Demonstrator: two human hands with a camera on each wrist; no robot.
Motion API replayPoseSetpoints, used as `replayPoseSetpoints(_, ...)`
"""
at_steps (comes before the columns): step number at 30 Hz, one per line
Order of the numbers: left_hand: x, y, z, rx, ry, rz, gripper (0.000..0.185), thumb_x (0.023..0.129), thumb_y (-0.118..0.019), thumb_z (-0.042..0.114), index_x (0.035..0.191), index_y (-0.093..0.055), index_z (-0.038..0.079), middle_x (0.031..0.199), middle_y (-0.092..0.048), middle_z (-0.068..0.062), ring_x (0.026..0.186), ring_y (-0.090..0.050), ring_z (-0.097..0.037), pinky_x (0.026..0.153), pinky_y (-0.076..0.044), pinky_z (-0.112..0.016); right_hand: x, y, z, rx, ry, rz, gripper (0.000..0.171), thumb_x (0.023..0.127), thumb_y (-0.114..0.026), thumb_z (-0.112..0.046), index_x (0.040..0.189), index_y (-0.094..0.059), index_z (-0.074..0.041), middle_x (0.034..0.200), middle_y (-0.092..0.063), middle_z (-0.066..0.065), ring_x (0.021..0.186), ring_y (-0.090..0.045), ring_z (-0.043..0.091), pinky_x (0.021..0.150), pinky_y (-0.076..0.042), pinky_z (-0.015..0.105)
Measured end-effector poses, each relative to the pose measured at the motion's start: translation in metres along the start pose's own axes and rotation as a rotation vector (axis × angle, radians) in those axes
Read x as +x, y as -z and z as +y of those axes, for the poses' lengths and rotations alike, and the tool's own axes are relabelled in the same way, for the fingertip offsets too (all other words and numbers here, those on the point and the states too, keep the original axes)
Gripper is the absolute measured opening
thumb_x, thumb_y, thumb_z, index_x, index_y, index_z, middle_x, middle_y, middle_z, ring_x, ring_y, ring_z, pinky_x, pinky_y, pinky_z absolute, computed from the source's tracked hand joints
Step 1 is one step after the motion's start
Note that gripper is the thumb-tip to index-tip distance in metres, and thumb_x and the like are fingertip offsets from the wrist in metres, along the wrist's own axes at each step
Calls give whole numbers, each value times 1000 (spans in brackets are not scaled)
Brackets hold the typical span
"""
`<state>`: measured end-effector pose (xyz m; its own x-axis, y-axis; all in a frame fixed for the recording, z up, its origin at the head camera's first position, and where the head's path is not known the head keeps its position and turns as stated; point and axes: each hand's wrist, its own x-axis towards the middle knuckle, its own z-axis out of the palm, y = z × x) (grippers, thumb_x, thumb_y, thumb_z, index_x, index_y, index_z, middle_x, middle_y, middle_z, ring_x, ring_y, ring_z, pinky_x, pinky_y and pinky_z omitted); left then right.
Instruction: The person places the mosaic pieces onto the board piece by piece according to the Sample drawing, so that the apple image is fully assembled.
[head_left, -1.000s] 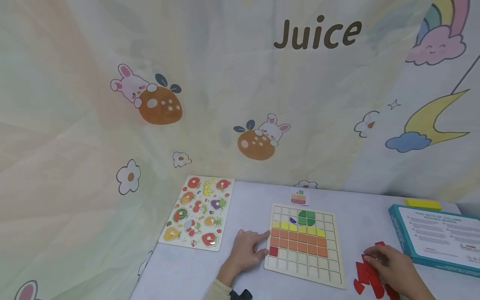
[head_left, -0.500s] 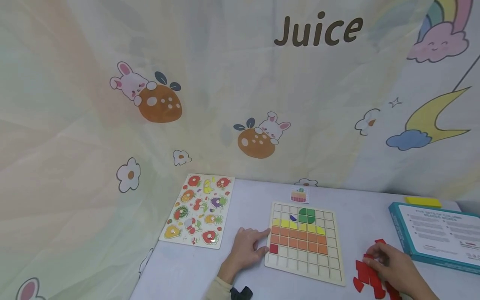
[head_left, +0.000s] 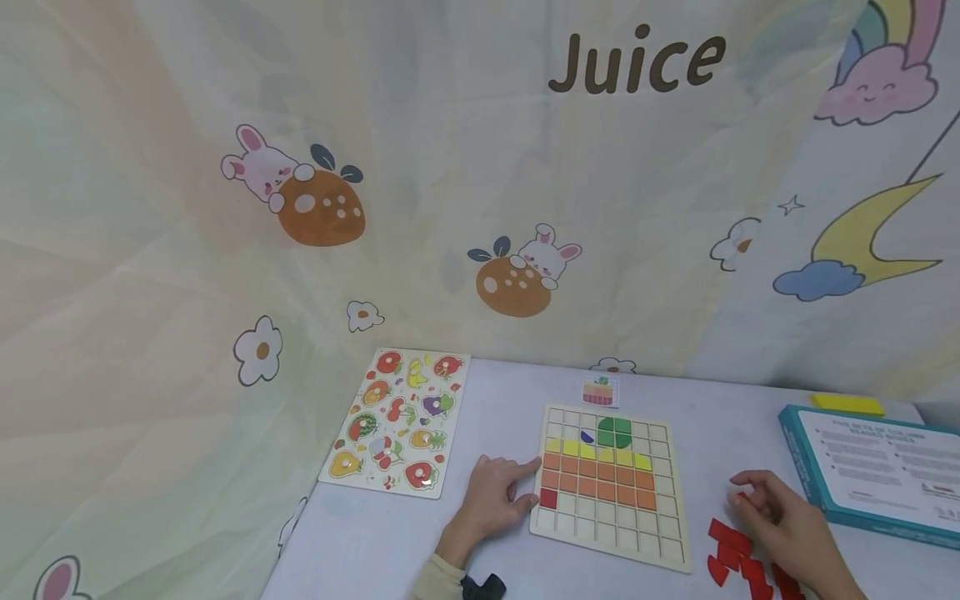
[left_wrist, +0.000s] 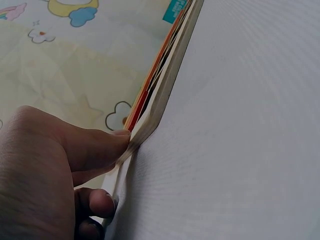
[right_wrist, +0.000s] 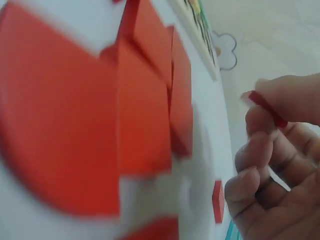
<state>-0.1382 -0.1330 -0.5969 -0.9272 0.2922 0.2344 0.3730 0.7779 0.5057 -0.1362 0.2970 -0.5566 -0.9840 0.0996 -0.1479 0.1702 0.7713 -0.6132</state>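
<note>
My left hand (head_left: 487, 497) rests at the left edge of the pale square grid board (head_left: 600, 533), index finger and thumb spread apart against that edge. In the left wrist view, the thumb (left_wrist: 100, 147) touches the board's rim. Green, yellow, orange and blue pieces lie in the grid, with one red square (head_left: 548, 499) in the left column. To the right of the board, my right hand (head_left: 791, 529) pinches a small red tile (right_wrist: 267, 109) between thumb and index finger. Loose red pieces (head_left: 729, 546) lie beside and below that hand, partly hidden by it.
A small picture card (head_left: 601, 390) lies behind the board. At left is a fruit puzzle board (head_left: 405, 417). A teal-edged box (head_left: 885, 475) stands at right, with a yellow block (head_left: 847, 406) behind it. A printed curtain (head_left: 420, 275) hangs beyond the table.
My right hand has come up from the pile of red pieces with a small tile between its fingertips. The remaining pieces have shifted and spread a little. My left hand stays at the board edge.
</note>
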Motion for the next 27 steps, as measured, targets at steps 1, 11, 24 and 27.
replayPoseSetpoints(1, 0, 0, 0, -1, -1, 1, 49, 91, -76, 37, 139, -72, 29, 58, -41, 19, 58, -29, 2, 66, -23, -19, 0, -2, -3, 8, 3, 21, 54, 94, -81, -36, 134, -57, -7, 81, -64, 4, 65, -56, 15, 53, -51, 22)
replayPoseSetpoints(11, 0, 0, -1, -5, -9, 6, 49, 91, -75, 37, 139, -72, 29, 57, -41, 19, 58, -29, 2, 66, -24, -19, -8, -27, -47, 141, 46, -38, 47, 95, -81, -20, 136, -64, -5, 98, -81, 9, 82, -70, 17, 66, -55, 13)
replayPoseSetpoints(24, 1, 0, -1, 1, -10, 6, 49, 91, -75, 37, 140, -71, 29, 57, -40, 19, 57, -29, 2, 66, -24, -20, -28, -78, -101, 229, 275, -51, 32, 81, -93, -20, 109, -78, -18, 91, -73, -10, 79, -61, 3, 69, -52, 17)
replayPoseSetpoints(27, 0, 0, -1, 9, -14, 12, 49, 91, -75, 38, 139, -72, 29, 57, -39, 19, 57, -29, 2, 66, -24, -20, -31, -88, -115, 243, 273, -81, 31, 79, -95, -21, 106, -79, -21, 95, -74, -11, 86, -63, 3, 74, -55, 16)
